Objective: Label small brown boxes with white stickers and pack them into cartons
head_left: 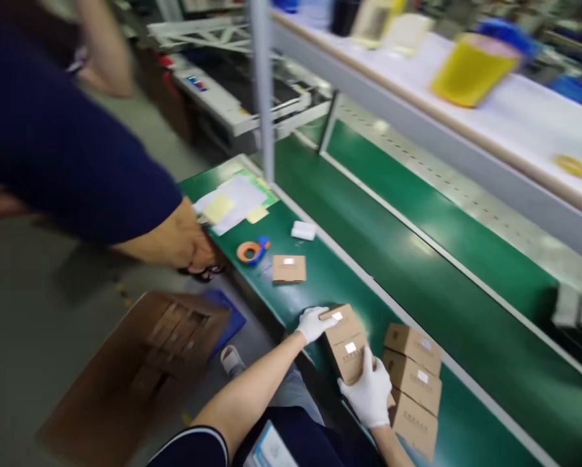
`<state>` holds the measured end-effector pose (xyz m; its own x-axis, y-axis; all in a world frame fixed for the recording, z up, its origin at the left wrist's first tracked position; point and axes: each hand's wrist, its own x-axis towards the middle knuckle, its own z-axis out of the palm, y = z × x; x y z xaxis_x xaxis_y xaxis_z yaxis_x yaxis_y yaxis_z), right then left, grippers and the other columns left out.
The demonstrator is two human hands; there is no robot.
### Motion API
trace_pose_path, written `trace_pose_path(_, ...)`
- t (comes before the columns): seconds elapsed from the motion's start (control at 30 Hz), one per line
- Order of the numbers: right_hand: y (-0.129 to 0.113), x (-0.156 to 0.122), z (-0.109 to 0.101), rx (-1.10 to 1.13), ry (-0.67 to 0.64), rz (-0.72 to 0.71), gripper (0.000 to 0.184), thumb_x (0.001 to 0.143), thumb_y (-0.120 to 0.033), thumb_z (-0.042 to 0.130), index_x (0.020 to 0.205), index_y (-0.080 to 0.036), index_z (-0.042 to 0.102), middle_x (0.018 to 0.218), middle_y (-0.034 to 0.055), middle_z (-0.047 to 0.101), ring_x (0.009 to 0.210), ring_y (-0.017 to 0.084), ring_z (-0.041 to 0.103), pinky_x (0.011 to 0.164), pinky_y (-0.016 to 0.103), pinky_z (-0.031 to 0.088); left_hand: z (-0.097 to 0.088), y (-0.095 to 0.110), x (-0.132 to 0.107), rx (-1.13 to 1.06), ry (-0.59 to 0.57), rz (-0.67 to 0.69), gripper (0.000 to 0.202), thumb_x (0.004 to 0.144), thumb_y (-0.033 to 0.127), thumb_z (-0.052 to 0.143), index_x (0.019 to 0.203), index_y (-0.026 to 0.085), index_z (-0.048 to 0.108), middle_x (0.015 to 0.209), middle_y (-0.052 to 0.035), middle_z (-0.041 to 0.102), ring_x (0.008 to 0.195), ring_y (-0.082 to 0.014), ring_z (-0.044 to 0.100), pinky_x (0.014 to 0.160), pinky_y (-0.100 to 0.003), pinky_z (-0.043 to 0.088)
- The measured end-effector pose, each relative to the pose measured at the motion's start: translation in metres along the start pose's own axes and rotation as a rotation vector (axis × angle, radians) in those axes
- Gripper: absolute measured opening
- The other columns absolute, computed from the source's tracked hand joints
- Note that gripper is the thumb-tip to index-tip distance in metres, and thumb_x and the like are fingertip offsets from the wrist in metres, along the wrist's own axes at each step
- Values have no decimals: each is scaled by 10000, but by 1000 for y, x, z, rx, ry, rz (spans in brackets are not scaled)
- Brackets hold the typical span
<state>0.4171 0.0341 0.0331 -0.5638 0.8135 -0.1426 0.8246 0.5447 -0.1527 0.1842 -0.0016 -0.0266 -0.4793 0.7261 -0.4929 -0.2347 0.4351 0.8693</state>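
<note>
Both my hands wear white gloves. My left hand (313,324) presses against the far left end of a pair of small brown cardboard boxes (345,334), which sit end to end with a white label on each. At their near end, my right hand (370,392) grips them with the thumb on top; its other fingers are mostly hidden. The pair is over the green workbench (315,295), and I cannot tell whether it rests on it. Brown cardboard partly shows behind my right hand. To the right stand several stacked cardboard boxes (417,376).
A single cardboard box (289,269), a tape dispenser (252,251), a white block (303,230) and papers (237,201) lie farther along the bench. A large carton (96,383) holding boxes stands on the floor. Another person's arm (169,240) reaches in from the left. A shelf (417,110) overhangs the conveyor.
</note>
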Motion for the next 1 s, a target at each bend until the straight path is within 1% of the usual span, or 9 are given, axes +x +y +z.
trace_pose_path(0.17,-65,-37,-5,-113,-1,-148,1120,643,-691,702,1594,-219,345,1132,206,622,901,457,638,692,547,527,-85,-29,-87,-243,209,-113,584,637,620,848,1102,270,800,1225,-92,708,1205,-330,650,1092,-431,495)
trace_pose_path(0.23,-116,-46,6,-49,-49,-253,1157,614,-722,716,1600,-247,340,1182,216,619,937,477,635,708,576,537,-141,-42,-131,-301,353,-116,592,660,574,850,1149,249,772,1239,-100,661,1191,-309,642,1089,-422,495)
trace_pose_path(0.33,-226,-61,35,133,-188,-482,1214,591,-710,752,1602,-198,320,1267,236,573,1091,492,601,850,601,541,-240,-58,-205,-198,734,-56,580,673,461,877,1184,250,700,1242,-106,613,1213,-296,603,1124,-433,471)
trace_pose_path(0.5,-425,-106,122,380,-397,-789,1249,622,-613,782,1608,-72,237,1428,276,429,1302,481,466,1070,586,449,-400,-104,-304,177,1212,-1,620,706,337,858,1266,254,606,1375,-115,503,1326,-322,530,1210,-464,411)
trace_pose_path(0.6,-494,-143,198,457,-522,-837,1247,637,-588,754,1604,-27,201,1460,289,386,1344,469,440,1109,582,422,-467,-165,-326,281,1309,-108,597,706,341,864,1246,242,628,1385,-119,474,1314,-334,534,1205,-468,413)
trace_pose_path(0.7,-518,-170,273,433,-638,-804,1254,618,-532,763,1615,-48,177,1469,279,384,1346,456,458,1107,571,430,-502,-240,-321,252,1318,-269,512,717,363,856,1178,230,676,1352,-135,493,1249,-354,574,1150,-481,452)
trace_pose_path(0.83,-532,-176,354,280,-859,-789,1335,574,-442,807,1648,-99,90,1414,242,440,1294,431,518,1062,549,461,-509,-340,-293,14,1404,-451,593,710,411,854,1233,211,657,1440,-170,479,1322,-411,539,1182,-524,405)
trace_pose_path(0.93,-562,-180,402,113,-943,-804,1401,544,-442,860,1648,-80,76,1398,267,454,1258,439,543,1052,572,445,-500,-413,-272,-510,1532,-460,883,701,418,871,1471,230,481,1670,-147,298,1554,-389,283,1296,-479,233)
trace_pose_path(1.0,-579,-191,421,-32,-906,-766,1376,581,-492,873,1643,-67,109,1433,321,422,1269,475,537,1055,623,416,-492,-458,-261,-866,1496,-428,997,733,467,855,1569,248,356,1720,-121,258,1603,-352,185,1310,-459,201)
